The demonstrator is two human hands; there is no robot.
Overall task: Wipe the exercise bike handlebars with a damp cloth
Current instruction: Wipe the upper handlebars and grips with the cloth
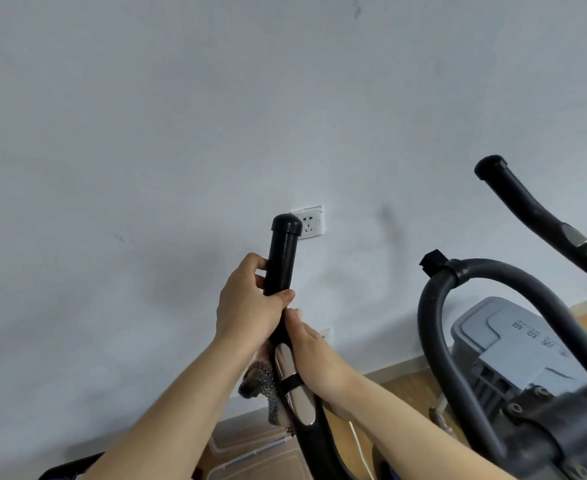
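Both of my hands are on the left handlebar [282, 258] of the exercise bike. My left hand [250, 303] is wrapped around the black foam grip, thumb pressed across its near side and fingers curled round the far side, a little below the rounded end cap [286, 224]. My right hand [314, 355] sits just beneath it on the same bar, closed against the right side of the tube, next to the shiny metal pulse sensor plate [293, 386]. A grey-brown mesh-textured cloth [260, 381] hangs on the left side of the bar, just below my left wrist and touching the tube; I cannot tell which hand pins it there, since its upper end is hidden behind my left arm.

To the right, well apart, the right handlebar [534, 216] rises at a slant with its own capped end, and a grey looped centre bar [434, 306] curves in front of it. Behind that loop stands a grey plastic bin [513, 344] with printed characters on its lid, on a wooden floor [399, 382]. A white wall socket [310, 221] sits on the pale wall directly behind the end cap. Clear plastic storage boxes [250, 452] lie low down behind the bar.
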